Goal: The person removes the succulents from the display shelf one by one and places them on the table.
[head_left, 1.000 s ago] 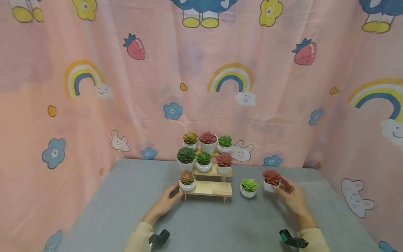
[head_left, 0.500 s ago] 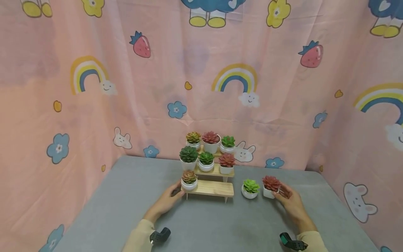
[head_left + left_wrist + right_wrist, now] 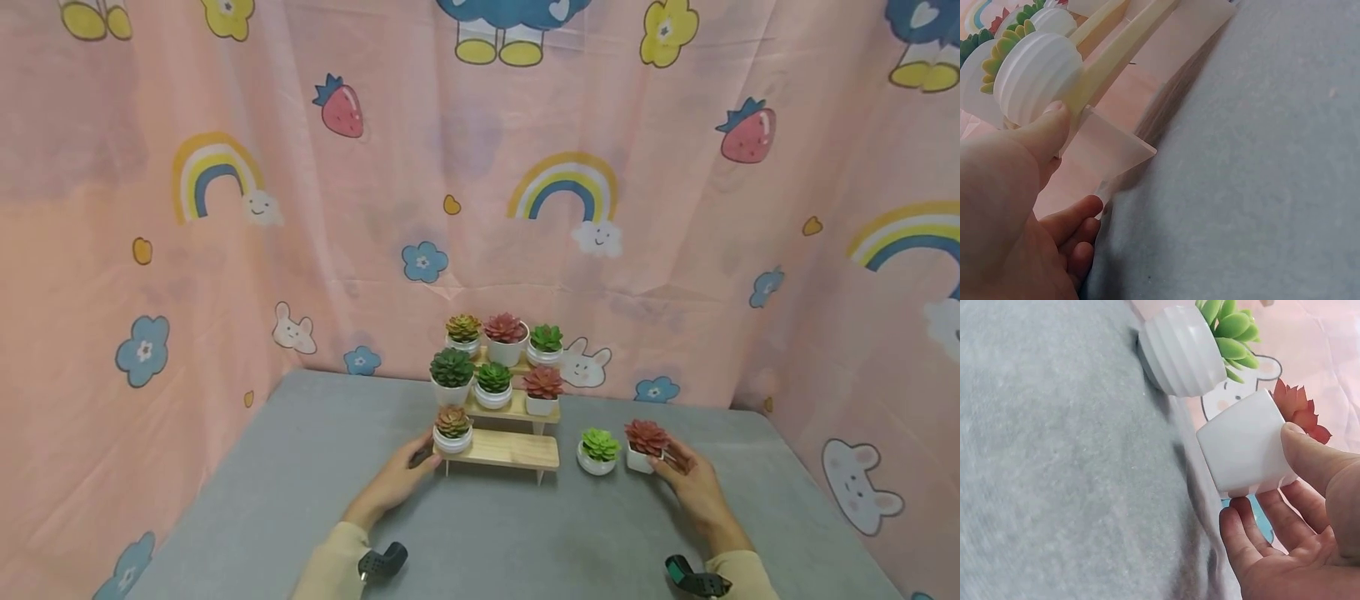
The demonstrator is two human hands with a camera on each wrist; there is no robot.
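Note:
A wooden tiered stand (image 3: pixel 517 448) holds potted succulents on its steps. On the lowest step's left end sits a brownish succulent in a ribbed white pot (image 3: pixel 1038 78). My left hand (image 3: pixel 392 479) grips that end of the step, its thumb against the board's edge close to the pot; its lower fingers hang below, near a pale stand leg (image 3: pixel 1110 144). At the right, my right hand (image 3: pixel 697 483) pinches a red succulent in a square white pot (image 3: pixel 1244 447), held slightly tilted just over the table. Beside it stands a light-green succulent in a round ribbed pot (image 3: pixel 1182 353).
The grey table (image 3: pixel 315 433) carries everything. Behind the stand hangs a pink printed curtain (image 3: pixel 480 167). The upper steps bear several more plants, among them a dark-green succulent (image 3: pixel 452 367) and a red one (image 3: pixel 543 383). A dark device (image 3: pixel 697 577) is on each wrist.
My right hand has brought the red succulent lower and a little closer to me, beside the light-green one. My left hand keeps its place at the stand. The head view has shifted slightly.

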